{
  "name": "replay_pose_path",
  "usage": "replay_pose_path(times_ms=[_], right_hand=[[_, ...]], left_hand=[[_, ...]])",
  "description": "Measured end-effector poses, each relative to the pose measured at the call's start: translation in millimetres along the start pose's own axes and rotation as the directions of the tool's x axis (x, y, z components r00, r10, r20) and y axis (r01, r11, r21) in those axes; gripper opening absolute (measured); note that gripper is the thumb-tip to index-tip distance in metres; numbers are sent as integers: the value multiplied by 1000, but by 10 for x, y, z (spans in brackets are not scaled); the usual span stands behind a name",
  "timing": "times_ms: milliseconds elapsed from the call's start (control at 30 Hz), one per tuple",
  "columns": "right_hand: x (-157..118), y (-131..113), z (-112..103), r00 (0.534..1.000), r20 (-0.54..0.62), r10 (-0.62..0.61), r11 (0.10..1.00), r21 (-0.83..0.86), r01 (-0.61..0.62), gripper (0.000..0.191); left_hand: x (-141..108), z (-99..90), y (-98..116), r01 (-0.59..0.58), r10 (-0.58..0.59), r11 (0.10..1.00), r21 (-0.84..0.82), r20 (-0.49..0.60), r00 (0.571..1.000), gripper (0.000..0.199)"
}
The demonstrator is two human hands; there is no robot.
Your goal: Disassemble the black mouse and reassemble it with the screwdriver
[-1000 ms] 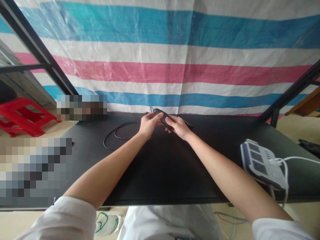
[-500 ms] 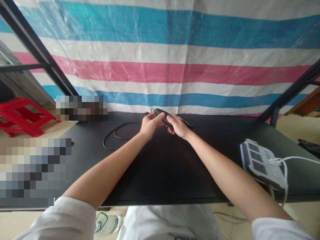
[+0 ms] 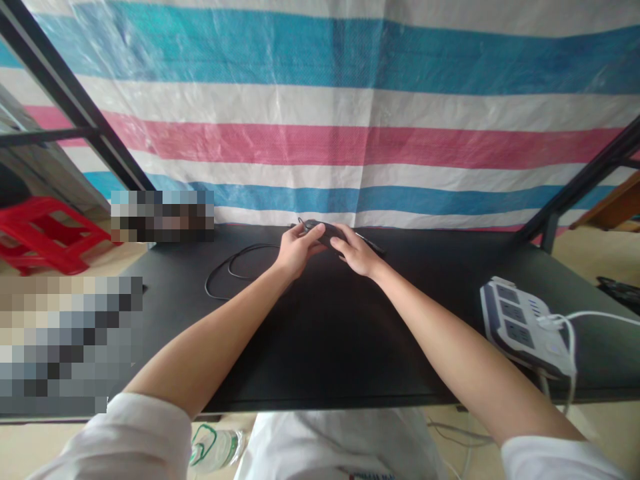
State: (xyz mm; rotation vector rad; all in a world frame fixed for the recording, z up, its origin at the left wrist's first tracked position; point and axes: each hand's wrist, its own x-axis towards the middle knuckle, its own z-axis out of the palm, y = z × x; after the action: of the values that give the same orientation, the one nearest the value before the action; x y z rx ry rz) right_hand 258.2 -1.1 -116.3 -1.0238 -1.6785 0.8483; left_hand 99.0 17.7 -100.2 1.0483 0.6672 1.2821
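Both hands grip a black computer mouse [image 3: 327, 233] above the back middle of the black table [image 3: 340, 347]. My left hand [image 3: 295, 252] is closed on its left end, thumb on top. Around its right end is my right hand [image 3: 356, 251], with the thumb along the near side. The fingers underneath are partly hidden. A thin black cable [image 3: 207, 283] lies looped on the table left of my left hand, and a short bend of it rises by the mouse's left end. Behind my right hand lies a slim dark object [image 3: 375, 245], mostly covered.
A white and grey power strip [image 3: 525, 327] with white cables plugged in sits at the table's right. Striped plastic sheeting [image 3: 320, 143] hangs behind the table. A red stool [image 3: 50, 233] stands left, and a clear bottle [image 3: 217, 448] is below the front edge. Two left areas are blurred out.
The mouse has turned in my hands and now lies closer to level, its right end raised. My right fingers have shifted to its far side.
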Motion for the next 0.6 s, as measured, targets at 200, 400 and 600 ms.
replay_pose_path(times_ms=[200, 400, 600], right_hand=[[30, -60, 42, 981, 53, 184, 909, 372, -191, 51], [30, -255, 19, 863, 188, 468, 688, 536, -490, 77], [49, -271, 29, 797, 166, 580, 646, 502, -575, 75]], left_hand=[[19, -4, 14, -42, 42, 998, -36, 9, 999, 45], [26, -27, 13, -49, 50, 999, -23, 39, 998, 50], [25, -66, 3, -41, 40, 999, 10, 133, 990, 69]])
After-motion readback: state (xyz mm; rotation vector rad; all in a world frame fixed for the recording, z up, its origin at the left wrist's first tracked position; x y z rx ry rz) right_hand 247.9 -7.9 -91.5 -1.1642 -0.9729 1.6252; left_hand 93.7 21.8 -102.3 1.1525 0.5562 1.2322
